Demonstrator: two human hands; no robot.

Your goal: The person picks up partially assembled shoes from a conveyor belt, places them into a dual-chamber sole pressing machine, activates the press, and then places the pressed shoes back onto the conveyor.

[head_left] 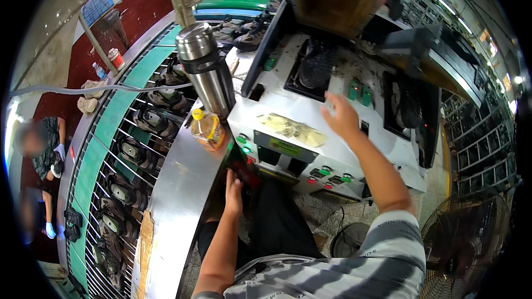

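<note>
My right hand point(342, 117) is over the white top of a machine point(252, 112), its fingers apart and nothing in them. Just beyond its fingertips a dark shoe point(316, 71) sits in a black recess of the machine. Two small green blocks point(360, 92) lie to the right of that recess, and a second dark shoe point(409, 105) rests in another recess farther right. Low at the machine's left front corner is my left hand point(233, 192), fingers stretched out, close to a dark red object point(245, 174) that I cannot make out.
A steel thermos point(208, 77) and a yellow-capped bottle point(208, 129) stand on the metal ledge point(180, 188) to my left. Beyond it, shoes point(136, 152) line a curved roller conveyor. Two people work at far left. A raised lid point(332, 0) hangs over the machine; a fan point(465, 243) stands lower right.
</note>
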